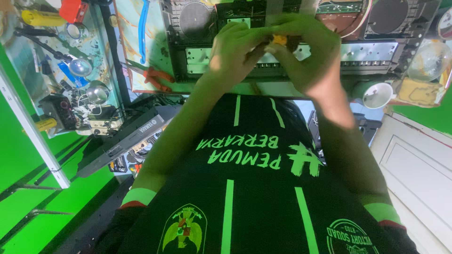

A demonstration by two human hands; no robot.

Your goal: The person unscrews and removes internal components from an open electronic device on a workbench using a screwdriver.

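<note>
An open audio chassis with two round speakers lies on the bench. Orange-handled pliers lie just left of the chassis; a white cup sits at its lower right. A yellow cylinder lies far left of the chassis.

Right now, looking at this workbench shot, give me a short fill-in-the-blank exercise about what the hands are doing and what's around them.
1. The left hand and right hand together pinch a small ____ coloured part.
2. The orange-handled pliers lie on the bench to the ____ of the hands.
3. Both hands work above an opened ____ chassis with round speakers.

Missing words: orange; left; electronics
</note>
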